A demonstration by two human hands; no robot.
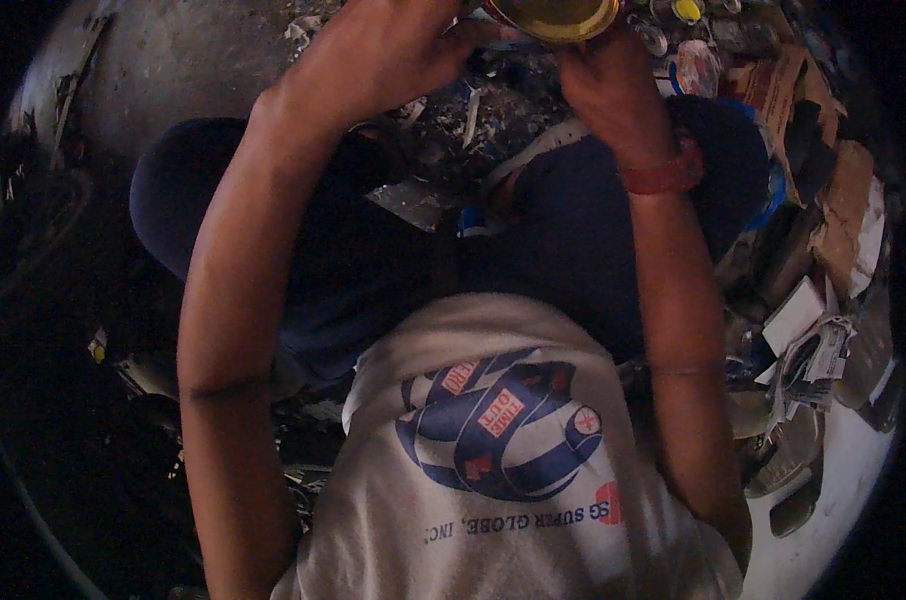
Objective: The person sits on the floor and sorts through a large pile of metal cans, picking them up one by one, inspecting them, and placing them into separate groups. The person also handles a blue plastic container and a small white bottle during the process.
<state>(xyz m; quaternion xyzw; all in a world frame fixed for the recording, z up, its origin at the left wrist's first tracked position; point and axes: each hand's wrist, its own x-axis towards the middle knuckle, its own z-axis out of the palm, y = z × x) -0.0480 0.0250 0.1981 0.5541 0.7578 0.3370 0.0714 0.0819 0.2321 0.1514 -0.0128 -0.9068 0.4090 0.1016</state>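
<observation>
A round can (556,18) with a shiny gold-coloured end and raised rim is held up at the top edge, which cuts off part of it. My right hand (613,85) grips it from the right, its fingers partly hidden behind the can. From the left, my left hand (403,50) reaches to the can's side with closed fingers, some of them outside the picture. A red band (665,172) circles my right wrist.
My bent knees (188,190) in dark trousers frame the space below my hands. Scraps and debris (473,120) cover the ground between them. At the right lie cans and bottles (688,12), torn cardboard (843,220) and crumpled papers (813,350).
</observation>
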